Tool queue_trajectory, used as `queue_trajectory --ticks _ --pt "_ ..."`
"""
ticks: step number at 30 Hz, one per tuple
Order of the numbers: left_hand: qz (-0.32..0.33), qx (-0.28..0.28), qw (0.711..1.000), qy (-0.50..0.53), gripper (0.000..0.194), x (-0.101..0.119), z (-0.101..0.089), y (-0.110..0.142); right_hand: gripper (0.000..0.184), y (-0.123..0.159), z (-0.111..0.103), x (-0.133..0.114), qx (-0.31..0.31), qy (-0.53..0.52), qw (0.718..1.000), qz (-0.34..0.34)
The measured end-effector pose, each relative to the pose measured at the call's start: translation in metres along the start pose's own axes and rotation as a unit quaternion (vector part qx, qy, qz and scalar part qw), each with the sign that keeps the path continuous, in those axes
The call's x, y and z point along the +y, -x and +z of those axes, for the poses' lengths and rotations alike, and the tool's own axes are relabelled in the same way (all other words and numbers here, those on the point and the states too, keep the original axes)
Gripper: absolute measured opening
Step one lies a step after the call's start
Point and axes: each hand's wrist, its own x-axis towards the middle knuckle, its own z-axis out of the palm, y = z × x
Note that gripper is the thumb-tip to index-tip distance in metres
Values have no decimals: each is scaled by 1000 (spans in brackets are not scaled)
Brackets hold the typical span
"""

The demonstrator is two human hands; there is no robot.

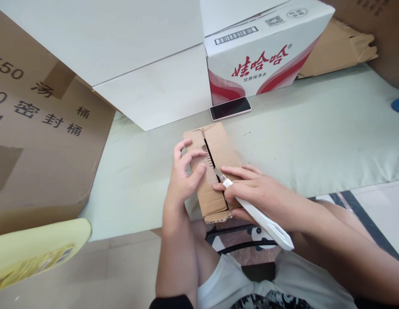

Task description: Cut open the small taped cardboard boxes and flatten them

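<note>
A small brown cardboard box (212,193) lies on the light green surface in front of me, with a dark gap running along its length between two flaps. My left hand (188,169) rests on the box's left flap, its fingers apart and holding nothing. In my right hand (254,191) is a white utility knife (263,221), its handle pointing back toward me. The knife's blade touches the box at the gap, near several short dark marks on the left flap. Part of the box's right side is hidden under my right hand.
A phone (230,108) lies beyond the box, against a white and red carton (260,64). White boxes (154,94) stand at the back left. A large brown carton (41,128) and a pale yellow plastic object (41,249) are at the left. Folded cardboard (337,49) lies back right.
</note>
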Motion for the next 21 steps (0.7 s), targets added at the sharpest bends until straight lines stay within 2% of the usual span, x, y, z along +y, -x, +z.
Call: queue_trajectory --ticks 21 --pt "1 15 1000 16 41 0 2 0 2 0 0 0 0 4 1000 2"
